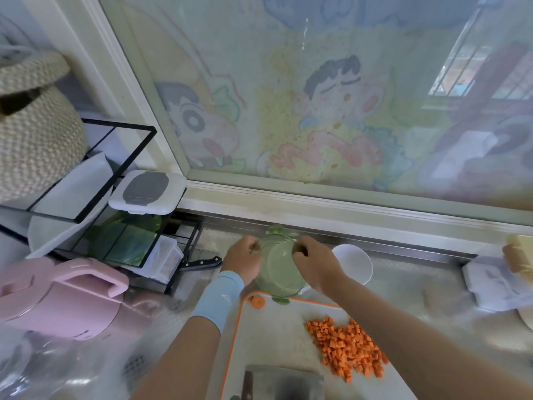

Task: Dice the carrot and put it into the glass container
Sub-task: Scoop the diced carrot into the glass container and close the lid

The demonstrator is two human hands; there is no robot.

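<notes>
The glass container [278, 267] was gripped on opposite sides, fingers curled, by the left hand [243, 259] and right hand [313, 262], just beyond the cutting board [268, 342]. The diced carrot [344, 346] was heaped on the board's right side.

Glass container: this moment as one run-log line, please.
left hand: grips glass container, left edge | right hand: grips its right edge | diced carrot: heaped on cutting board, not yet transferred

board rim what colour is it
The board rim is orange, shown best in the head view.
</notes>
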